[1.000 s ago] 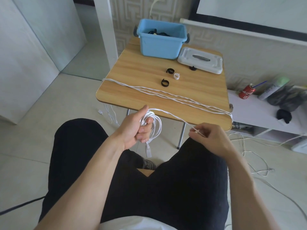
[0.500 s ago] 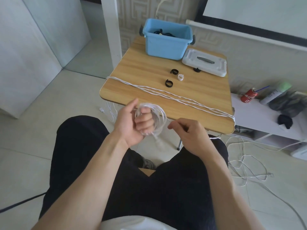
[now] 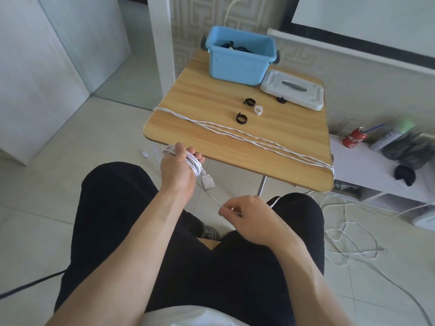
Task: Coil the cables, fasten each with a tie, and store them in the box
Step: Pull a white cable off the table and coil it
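Observation:
My left hand (image 3: 178,166) grips a small coil of white cable (image 3: 193,162) just below the near edge of the wooden table (image 3: 211,95); a white plug (image 3: 208,181) hangs from the coil. My right hand (image 3: 244,216) pinches the same cable's loose strand over my lap. More white cables (image 3: 247,137) lie stretched across the table and drop off both sides. Two black ties (image 3: 241,118) (image 3: 249,101) and a white tie (image 3: 258,110) lie mid-table. The blue box (image 3: 240,67) at the back holds dark cables.
The box's white lid (image 3: 294,89) lies right of it, with another black tie (image 3: 281,100) at its edge. Loose white cable (image 3: 348,241) is tangled on the floor at right. A low white shelf (image 3: 376,165) carries a red can (image 3: 355,140) and dark items.
My left hand turned over and moved up toward the table edge with the coil, now showing its back. My right hand dropped lower over my lap, drawing the strand taut.

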`<state>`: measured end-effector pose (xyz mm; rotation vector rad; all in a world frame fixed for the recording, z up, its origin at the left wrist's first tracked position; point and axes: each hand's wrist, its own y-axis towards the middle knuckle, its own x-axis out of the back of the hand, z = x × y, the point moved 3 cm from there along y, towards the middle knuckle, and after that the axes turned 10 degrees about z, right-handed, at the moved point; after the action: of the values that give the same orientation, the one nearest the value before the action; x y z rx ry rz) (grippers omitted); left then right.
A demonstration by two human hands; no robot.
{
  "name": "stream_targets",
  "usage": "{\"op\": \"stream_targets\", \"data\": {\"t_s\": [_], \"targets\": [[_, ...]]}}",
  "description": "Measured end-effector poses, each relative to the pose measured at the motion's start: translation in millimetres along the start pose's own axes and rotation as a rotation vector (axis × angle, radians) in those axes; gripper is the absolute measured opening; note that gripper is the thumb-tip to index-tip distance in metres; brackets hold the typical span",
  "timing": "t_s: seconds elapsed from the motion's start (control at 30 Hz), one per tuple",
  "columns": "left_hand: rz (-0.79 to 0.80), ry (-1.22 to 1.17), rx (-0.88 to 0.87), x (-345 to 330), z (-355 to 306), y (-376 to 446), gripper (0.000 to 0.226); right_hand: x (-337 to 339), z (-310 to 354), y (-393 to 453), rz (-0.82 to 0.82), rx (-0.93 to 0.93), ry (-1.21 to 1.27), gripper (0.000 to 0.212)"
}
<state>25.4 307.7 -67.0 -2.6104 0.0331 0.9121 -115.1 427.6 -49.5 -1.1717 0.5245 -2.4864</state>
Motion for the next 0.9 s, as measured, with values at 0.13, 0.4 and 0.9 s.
{"op": "stream_targets", "data": {"t_s": [0.13,0.4,0.9], "targets": [[-0.015,0.321,-0.126,-3.9,3.0,-3.5,0.026,-0.1,12.1,-2.9,0.03,0.041,-0.034,0.029],[0.746,1.289,0.071,-21.7,5.6,-28.4,0.034,32.5,12.1,-10.6,-0.282,0.12,0.074,0.015],[0.833,0.07,0.572,-23.7,-3.6,-29.7,0.053,46.3,-29.0,1.6,-0.474,0.042,0.384,0.027]]}}
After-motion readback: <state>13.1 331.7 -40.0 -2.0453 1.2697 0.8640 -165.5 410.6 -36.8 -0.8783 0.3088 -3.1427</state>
